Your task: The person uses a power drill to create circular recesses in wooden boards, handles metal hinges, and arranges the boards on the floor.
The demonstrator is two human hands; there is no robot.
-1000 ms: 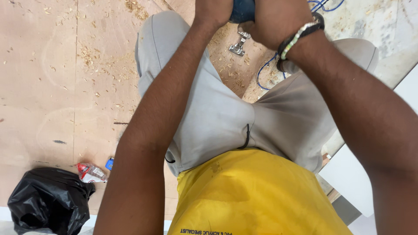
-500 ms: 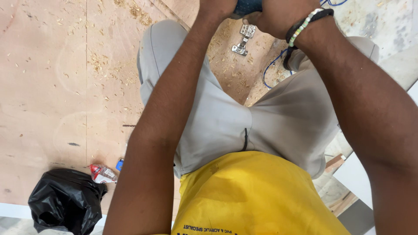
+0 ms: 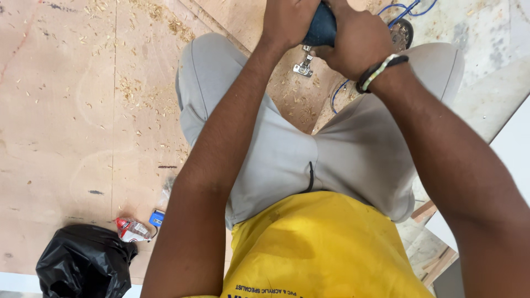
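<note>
Both my hands clasp a dark blue power tool (image 3: 320, 27) at the top of the head view, above my grey-trousered knees. My left hand (image 3: 288, 22) wraps its left side. My right hand (image 3: 359, 47), with a beaded band and a dark band on the wrist, covers its right side. Most of the tool is hidden by my fingers. Just below the tool a small metal hinge (image 3: 303, 65) lies on the plywood floor (image 3: 66, 110) between my legs.
Wood shavings (image 3: 132, 88) litter the plywood. A blue cable (image 3: 403, 10) loops at the top right. A black plastic bag (image 3: 83, 262), a crumpled red-and-white wrapper (image 3: 131, 229) and a small blue item (image 3: 158, 218) lie at the lower left. Pale boards (image 3: 513, 143) stand at the right.
The view has tilted so my hands and the tool sit lower in the frame and show more fully. The bag and wrapper have shifted right and down. My grip is unchanged.
</note>
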